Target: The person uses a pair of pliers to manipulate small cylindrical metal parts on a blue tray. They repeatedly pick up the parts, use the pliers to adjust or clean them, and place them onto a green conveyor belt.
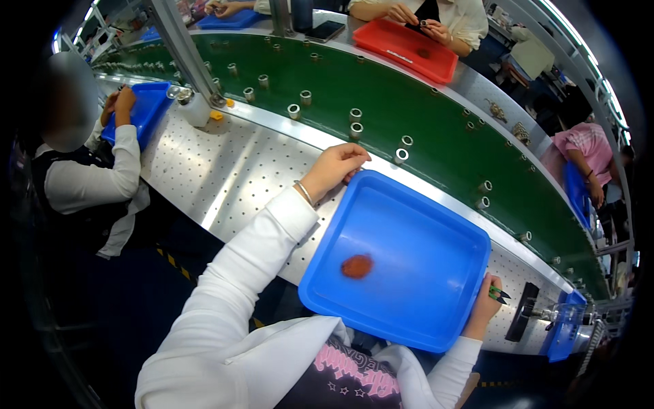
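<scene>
Flanking the tray: we have the blue tray (422, 273) between our hands, its near side toward our body at six o'clock.
Left hand: our left hand (337, 170) is just beside the tray's far-left corner, at eleven o'clock from the tray's middle; its fingers are bent together, but we cannot tell whether they pinch anything.
Right hand: our right hand (483, 305) is at four o'clock, by the tray's right rim, its fingers closed on green snips (496, 294) whose dark tips point toward three o'clock; we cannot tell whether it touches the rim.
Clump: an orange-brown clump (356, 266) lies on the tray's floor, at nine o'clock from its middle. From our left hand we see it at six o'clock; from our right, between nine and ten, apart from both.
Table: on the perforated metal table (180, 153) we see a bottle (195, 109) at ten o'clock.
Belt: at twelve o'clock, the green belt (436, 143) carries upright metal cylinders (356, 129).
Across the belt: we see a red tray (371, 37) before a co-worker (470, 20), toward twelve o'clock.
</scene>
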Demonstrator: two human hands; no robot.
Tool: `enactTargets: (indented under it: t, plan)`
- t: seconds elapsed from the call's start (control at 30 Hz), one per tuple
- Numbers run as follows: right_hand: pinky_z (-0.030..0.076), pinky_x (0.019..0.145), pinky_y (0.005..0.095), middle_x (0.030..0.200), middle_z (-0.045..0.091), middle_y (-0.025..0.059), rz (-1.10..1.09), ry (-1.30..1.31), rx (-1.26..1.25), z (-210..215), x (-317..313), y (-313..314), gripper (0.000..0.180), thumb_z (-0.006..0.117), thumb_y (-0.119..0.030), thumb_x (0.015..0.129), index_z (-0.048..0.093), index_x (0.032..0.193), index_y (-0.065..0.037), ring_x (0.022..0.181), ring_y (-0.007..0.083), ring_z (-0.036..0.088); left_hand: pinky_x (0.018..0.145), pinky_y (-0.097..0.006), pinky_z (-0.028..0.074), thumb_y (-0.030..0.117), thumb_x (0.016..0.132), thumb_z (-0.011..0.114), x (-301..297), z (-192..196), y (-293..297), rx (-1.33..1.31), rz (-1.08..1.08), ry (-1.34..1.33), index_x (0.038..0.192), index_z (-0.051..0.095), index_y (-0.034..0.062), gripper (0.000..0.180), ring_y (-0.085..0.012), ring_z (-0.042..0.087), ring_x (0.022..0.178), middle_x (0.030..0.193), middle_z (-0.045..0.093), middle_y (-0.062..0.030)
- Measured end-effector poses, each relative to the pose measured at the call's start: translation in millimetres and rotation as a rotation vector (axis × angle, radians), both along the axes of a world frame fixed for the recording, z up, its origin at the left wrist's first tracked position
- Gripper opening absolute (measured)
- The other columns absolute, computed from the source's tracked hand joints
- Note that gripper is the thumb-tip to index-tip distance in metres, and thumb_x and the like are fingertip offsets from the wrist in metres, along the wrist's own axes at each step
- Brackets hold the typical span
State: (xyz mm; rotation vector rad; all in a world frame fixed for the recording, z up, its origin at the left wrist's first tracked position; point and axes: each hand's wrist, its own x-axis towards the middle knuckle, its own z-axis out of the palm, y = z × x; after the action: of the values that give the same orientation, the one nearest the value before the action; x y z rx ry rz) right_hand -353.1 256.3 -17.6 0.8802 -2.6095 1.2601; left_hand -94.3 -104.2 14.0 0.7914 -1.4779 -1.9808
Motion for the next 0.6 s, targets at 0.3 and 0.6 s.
enactTargets:
  t: [0.3, 0.6]
  plan:
    - [0.035, 0.051, 0.0233, 0.060, 0.051, 0.0011, -0.012, -0.034, 0.000, 11.3, 8.1, -3.8, 0.025, 0.053, -0.019, 0.091, 0.055, 0.072, -0.002, 0.055, 0.0070, 0.043, 0.054, -0.016, 0.035, 0.012, 0.088, 0.056, -1.9, 1.3, -1.1, -0.018, -0.034, -0.005, 0.095, 0.061, 0.0010, 0.014, -0.0031, 0.042, 0.059, 0.068, 0.049, 0.0042]
    - [0.035, 0.052, 0.0238, 0.061, 0.052, 0.0021, 0.008, -0.046, -0.013, 11.8, 9.5, -3.6, 0.026, 0.052, -0.018, 0.091, 0.055, 0.072, -0.002, 0.056, 0.0080, 0.045, 0.049, -0.018, 0.035, 0.013, 0.088, 0.056, -1.4, -1.8, 0.2, -0.002, -0.008, 0.020, 0.092, 0.062, 0.0034, 0.012, -0.0048, 0.042, 0.055, 0.065, 0.048, 0.0033]
